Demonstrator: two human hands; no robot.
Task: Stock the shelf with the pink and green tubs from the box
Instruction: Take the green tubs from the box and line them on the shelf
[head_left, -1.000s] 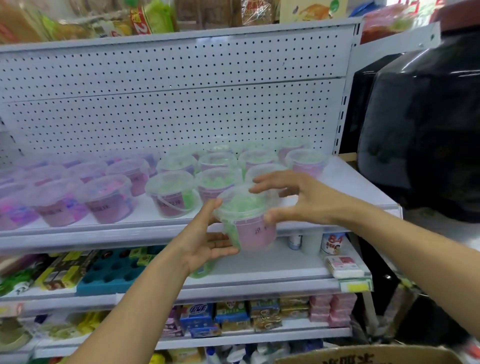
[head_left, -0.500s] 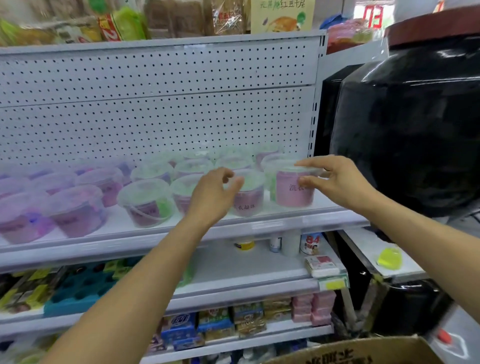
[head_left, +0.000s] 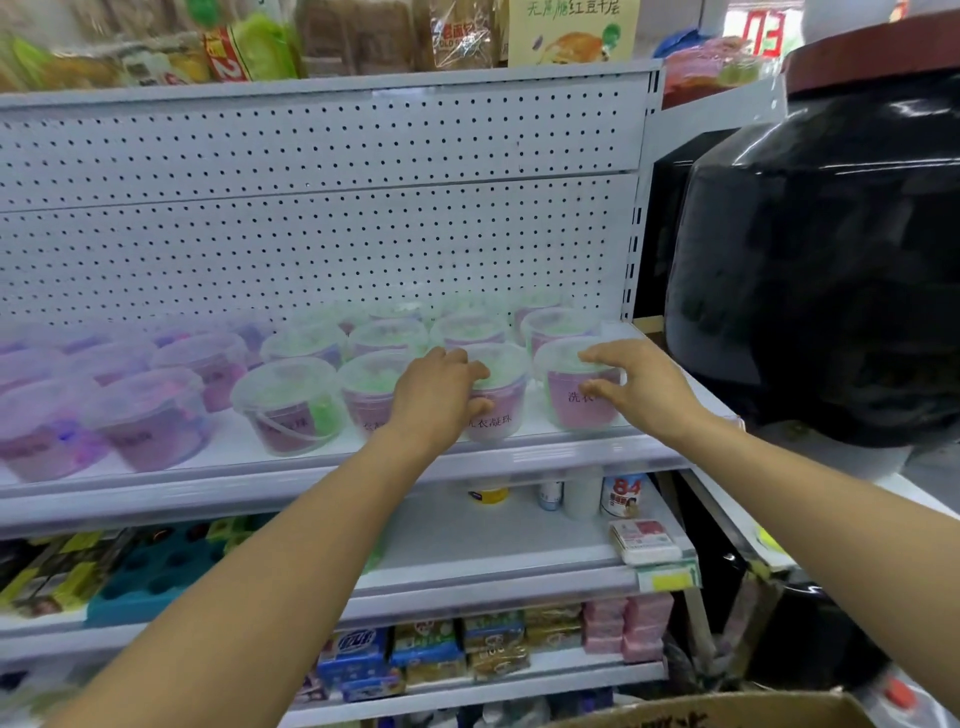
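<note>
The pink and green tubs (head_left: 582, 384) stood at the centre right of the frame, on the shelf (head_left: 519, 457) front. The left hand (head_left: 441, 395) gripped one and the right hand (head_left: 634, 384) another. They seemed light, stiff and smooth, best held around the wall under the lid.

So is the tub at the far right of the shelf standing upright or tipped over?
Upright. The far-right tub sits flat on the shelf, lid on top, label facing out, with the right hand around it.
</note>
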